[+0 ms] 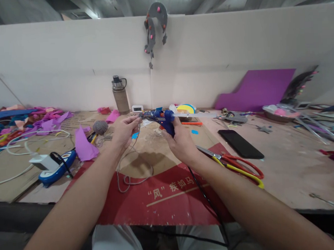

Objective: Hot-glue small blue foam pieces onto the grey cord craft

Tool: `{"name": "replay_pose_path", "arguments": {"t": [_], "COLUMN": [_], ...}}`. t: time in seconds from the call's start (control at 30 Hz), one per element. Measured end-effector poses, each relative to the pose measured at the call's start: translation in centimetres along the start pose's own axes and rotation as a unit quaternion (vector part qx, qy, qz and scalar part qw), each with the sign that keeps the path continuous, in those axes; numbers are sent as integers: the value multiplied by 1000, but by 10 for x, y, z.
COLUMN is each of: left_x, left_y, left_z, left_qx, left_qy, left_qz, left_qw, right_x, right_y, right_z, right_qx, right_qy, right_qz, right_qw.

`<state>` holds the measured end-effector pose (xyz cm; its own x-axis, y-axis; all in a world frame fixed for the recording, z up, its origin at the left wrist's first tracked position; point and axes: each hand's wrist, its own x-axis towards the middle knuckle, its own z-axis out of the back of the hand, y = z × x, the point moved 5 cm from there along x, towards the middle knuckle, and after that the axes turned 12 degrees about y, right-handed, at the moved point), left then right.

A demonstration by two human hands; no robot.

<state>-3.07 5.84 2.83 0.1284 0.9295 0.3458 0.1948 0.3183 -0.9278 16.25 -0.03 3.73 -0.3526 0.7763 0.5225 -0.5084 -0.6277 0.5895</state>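
My right hand (182, 141) is wrapped round the handle of a blue hot glue gun (166, 119), with a long clear glue stick (195, 116) poking out of its back. The nozzle points left and meets the fingertips of my left hand (125, 131). Those fingers are pinched on a grey yarn (137, 135), which hangs down in loose loops onto the cardboard. Whether anything else is between them is too small to make out. A ball of grey yarn (100, 127) lies beyond my left wrist. From the gun, a black cord (200, 188) runs down over the table edge.
Red-handled scissors (240, 165) and a black phone (240, 144) lie right of my right forearm. A blue power strip (57, 169) with a white charger is at left, by heaped felt scraps (49, 121). A bottle (120, 97) stands at the back. Purple sheet (261, 89) leans on the wall.
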Motion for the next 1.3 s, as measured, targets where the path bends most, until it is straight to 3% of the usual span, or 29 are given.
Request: {"name": "replay_pose_path", "arguments": {"t": [0.23,1.3], "left_x": [-3,-2], "left_y": [-4,-6], "left_z": [2,4], "left_qx": [43,64], "left_qy": [-45,-43], "left_qz": [-33,-29], "left_qw": [998,997], "right_x": [0,-2], "right_y": [-2,-1], "right_z": [-4,-5], "right_qx": [-23,-41], "right_qy": [-6,-25], "right_qz": [1,23], "right_qw": [1000,999]}}
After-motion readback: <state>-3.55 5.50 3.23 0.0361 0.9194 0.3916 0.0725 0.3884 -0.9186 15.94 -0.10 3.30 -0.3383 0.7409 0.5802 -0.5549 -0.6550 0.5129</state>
